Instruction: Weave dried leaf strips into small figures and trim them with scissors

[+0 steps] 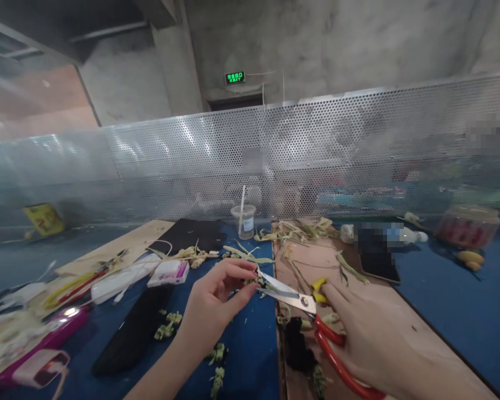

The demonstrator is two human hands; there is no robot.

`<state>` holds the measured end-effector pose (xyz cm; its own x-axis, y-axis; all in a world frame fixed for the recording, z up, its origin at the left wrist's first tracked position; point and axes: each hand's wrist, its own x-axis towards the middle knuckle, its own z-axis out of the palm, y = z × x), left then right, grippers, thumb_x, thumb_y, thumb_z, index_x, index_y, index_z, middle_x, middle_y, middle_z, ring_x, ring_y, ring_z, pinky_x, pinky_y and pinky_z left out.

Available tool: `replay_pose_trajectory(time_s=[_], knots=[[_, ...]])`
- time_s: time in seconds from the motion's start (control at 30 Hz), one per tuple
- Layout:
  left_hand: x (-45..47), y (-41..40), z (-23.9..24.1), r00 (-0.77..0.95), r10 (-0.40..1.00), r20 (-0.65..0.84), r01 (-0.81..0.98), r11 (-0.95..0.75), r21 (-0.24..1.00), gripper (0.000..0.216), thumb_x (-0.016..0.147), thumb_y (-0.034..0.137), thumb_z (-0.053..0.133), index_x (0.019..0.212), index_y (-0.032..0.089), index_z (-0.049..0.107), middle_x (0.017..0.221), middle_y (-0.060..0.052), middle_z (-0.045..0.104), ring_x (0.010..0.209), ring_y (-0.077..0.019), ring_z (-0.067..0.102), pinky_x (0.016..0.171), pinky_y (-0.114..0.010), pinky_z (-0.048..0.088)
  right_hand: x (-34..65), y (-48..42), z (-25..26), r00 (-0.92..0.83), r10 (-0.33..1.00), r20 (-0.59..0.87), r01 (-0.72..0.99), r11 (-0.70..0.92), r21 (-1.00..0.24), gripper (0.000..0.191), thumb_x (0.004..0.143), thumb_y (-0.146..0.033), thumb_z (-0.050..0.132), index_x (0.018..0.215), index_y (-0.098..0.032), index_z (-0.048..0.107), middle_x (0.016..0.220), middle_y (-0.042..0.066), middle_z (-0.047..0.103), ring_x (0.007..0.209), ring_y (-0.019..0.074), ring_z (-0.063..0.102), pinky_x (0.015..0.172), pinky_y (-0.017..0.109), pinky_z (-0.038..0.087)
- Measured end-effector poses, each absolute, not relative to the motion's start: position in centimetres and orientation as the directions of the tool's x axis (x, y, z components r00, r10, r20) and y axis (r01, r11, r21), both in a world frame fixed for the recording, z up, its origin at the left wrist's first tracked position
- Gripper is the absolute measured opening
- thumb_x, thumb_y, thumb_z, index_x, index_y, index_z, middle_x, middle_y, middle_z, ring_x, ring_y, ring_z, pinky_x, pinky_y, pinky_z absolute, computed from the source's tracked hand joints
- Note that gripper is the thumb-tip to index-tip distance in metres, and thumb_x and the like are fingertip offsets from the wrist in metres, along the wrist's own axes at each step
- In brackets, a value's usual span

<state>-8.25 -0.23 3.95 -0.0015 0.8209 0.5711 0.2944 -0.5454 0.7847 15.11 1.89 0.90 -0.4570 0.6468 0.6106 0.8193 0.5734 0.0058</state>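
My right hand [358,328] is wrapped around the red handles of a pair of scissors [289,297]. Yellow patches show where its fingers meet the scissors. The blades are parted and point left, their tips at the fingertips of my left hand [216,297]. That hand is closed in a pinch on a small greenish piece of dried plant strip [254,281], partly hidden by fingers and blades. Below the hands lie short, knotted-looking green pieces [217,378]. A black cloth-like lump [300,344] rests on the brown board [394,325] under the scissors.
Pale dried strips [304,229] lie at the board's far end, near a dark phone [381,266] and a plastic bottle [412,236]. A clear cup with a straw [245,222] stands by the perforated metal screen [183,166]. Left are a black case [129,333] and red-and-yellow-handled tools [77,286].
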Motion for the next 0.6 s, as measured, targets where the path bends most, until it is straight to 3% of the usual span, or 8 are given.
replay_pose_trajectory(time_s=[0.33, 0.6], knots=[[-7.83, -0.50, 4.09, -0.039, 0.808, 0.587, 0.318, -0.547, 0.774, 0.006, 0.072, 0.015, 0.063, 0.075, 0.020, 0.063, 0.092, -0.005, 0.064, 0.089, -0.0175, 0.061, 0.075, -0.029, 0.053, 15.18, 1.86, 0.94, -0.430, 0.611, 0.665, 0.820, 0.572, 0.005, 0.013, 0.062, -0.026, 0.052, 0.069, -0.022, 0.042, 0.061, 0.000, 0.047, 0.052, 0.0176, 0.047, 0.048, 0.027, 0.023], [-8.00, -0.24, 3.95, -0.069, 0.779, 0.623, 0.299, -0.580, 0.758, 0.007, 0.072, 0.014, 0.063, 0.075, 0.021, 0.062, 0.092, -0.003, 0.062, 0.089, -0.0153, 0.060, 0.075, -0.026, 0.052, 15.95, 2.47, 0.82, -0.494, 0.595, 0.634, 0.816, 0.568, 0.103, 0.014, 0.067, -0.034, 0.051, 0.072, -0.023, 0.044, 0.068, 0.003, 0.053, 0.055, 0.0193, 0.046, 0.050, 0.029, 0.025]])
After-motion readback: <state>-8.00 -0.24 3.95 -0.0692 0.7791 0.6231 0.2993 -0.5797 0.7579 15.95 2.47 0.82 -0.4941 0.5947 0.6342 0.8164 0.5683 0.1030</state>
